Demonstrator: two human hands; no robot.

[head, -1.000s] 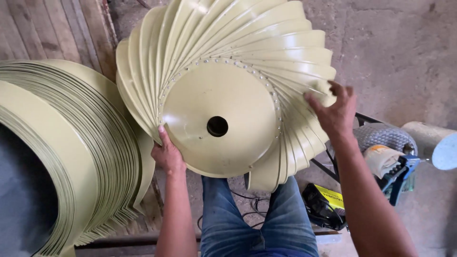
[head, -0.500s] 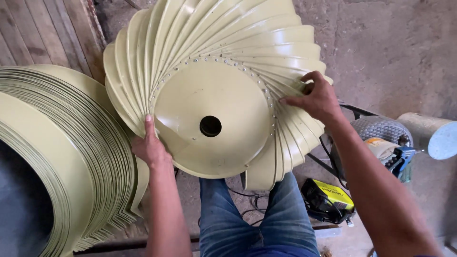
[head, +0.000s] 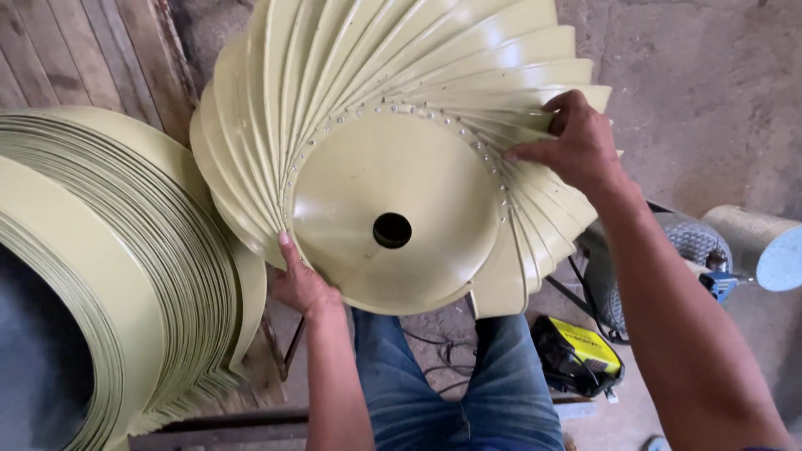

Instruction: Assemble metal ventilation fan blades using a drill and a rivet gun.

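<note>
Now the right hand (head: 576, 146) sits higher and further in on the pale yellow-green vane wheel (head: 393, 167) than it did a second ago: from the outer ends of the blades at the right edge it has come up to the ring of rivets (head: 489, 159), and its fingers are curled and pinching one of the overlapping blades (head: 535, 117) just beside the central disc (head: 384, 209). The left hand (head: 296, 284) has shifted less; it stays under the lower left rim, palm cupping the disc's edge with the thumb laid up along the blade roots, fingers partly spread. The wheel itself has tipped and swung a little toward the left and nearer the camera, so the round hole (head: 392, 230) in the disc now sits lower in the view, above the person's blue-jeaned knees (head: 451, 384). Judging from this, the work seems to have passed from turning the wheel by its edge to handling a single blade where it meets the disc. At the left, a big stack of loose curved blades (head: 125, 267) in the same colour leans near the wheel, untouched, and a yellow-and-black tool (head: 581, 355) lies on the floor to the right.
</note>
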